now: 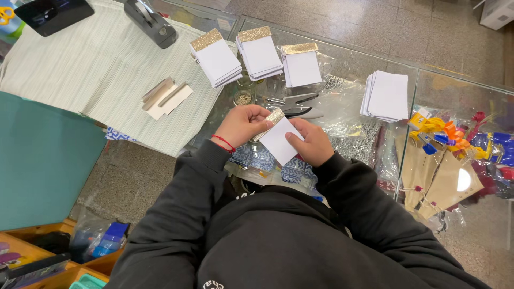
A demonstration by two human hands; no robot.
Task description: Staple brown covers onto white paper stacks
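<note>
Both my hands hold one small white paper pad [279, 140] with a gold glitter strip along its top edge, just above the glass counter [342, 64]. My left hand [242, 124], with a red thread bracelet at the wrist, pinches the glitter end. My right hand [310, 142] grips the pad's lower right side, thumb pressed on the white face. Three stacks of similar gold-topped pads [259, 52] lie in a row beyond my hands. A stack of plain white pads [386, 95] sits to the right.
A grey stapler-like tool [299, 104] lies just past my hands. A black tape dispenser [152, 22] and loose card strips [166, 97] rest on a striped cloth [80, 64]. Coloured ribbon bows [455, 136] show under the glass at right. A teal board [43, 160] stands at left.
</note>
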